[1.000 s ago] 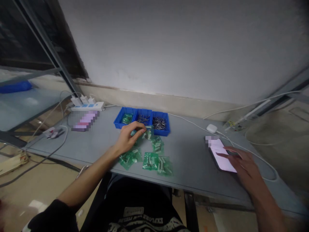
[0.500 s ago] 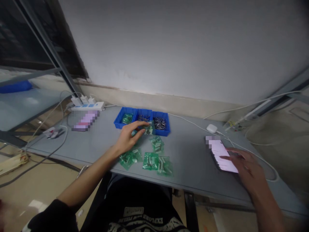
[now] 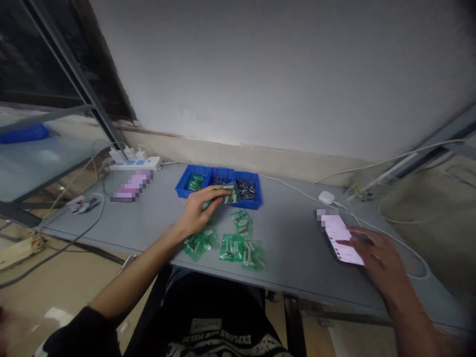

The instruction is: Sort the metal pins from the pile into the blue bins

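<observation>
My left hand (image 3: 203, 208) pinches a small green plastic bag (image 3: 231, 194) with metal pieces in it, just in front of the blue bins. Below that hand lie more green bags (image 3: 232, 247) of small metal parts on the grey table. The left blue bin (image 3: 181, 187) has green bags in it; the middle blue bin (image 3: 226, 171) and the right blue bin (image 3: 254, 204) contain loose metal parts. Over at the right, my right hand (image 3: 383, 258) is open, its fingers spread over the lit screen of a phone (image 3: 340, 238) lying on the table.
A second phone (image 3: 133, 186) lies at the left, by a white power strip (image 3: 139, 163) with plugged-in chargers. Behind the right phone sits a white earbud case (image 3: 326, 198). Cables run along the table's back and right side (image 3: 420, 258). A wall stands behind.
The green bag in my left hand has tilted slightly, and the fingers have shifted on it. My right hand has moved a little over the phone, and its screen content looks different.
</observation>
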A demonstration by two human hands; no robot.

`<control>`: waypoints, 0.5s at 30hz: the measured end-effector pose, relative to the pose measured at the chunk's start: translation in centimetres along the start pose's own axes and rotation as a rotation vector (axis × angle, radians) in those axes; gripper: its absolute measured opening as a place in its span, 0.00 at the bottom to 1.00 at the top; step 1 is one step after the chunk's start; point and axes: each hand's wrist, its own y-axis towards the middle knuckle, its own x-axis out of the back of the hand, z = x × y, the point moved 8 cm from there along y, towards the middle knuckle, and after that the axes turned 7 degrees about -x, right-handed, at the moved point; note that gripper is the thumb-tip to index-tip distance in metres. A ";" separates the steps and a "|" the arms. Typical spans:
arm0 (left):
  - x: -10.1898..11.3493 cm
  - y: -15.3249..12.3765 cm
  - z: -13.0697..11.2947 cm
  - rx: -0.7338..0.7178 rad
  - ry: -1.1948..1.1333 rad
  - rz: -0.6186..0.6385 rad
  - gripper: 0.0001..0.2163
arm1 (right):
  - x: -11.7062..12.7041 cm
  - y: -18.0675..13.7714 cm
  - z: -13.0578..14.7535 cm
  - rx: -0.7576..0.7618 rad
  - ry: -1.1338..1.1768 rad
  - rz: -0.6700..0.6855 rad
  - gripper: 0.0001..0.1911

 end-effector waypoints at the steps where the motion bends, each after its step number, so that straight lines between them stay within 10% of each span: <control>1: 0.1 0.0 0.0 -0.005 0.014 -0.007 0.14 | 0.5 0.0 -0.2 -0.026 -0.001 -0.049 0.31; 15: 0.4 -0.5 0.8 0.000 0.012 -0.062 0.17 | 1.0 -0.6 0.0 -0.101 0.154 0.005 0.27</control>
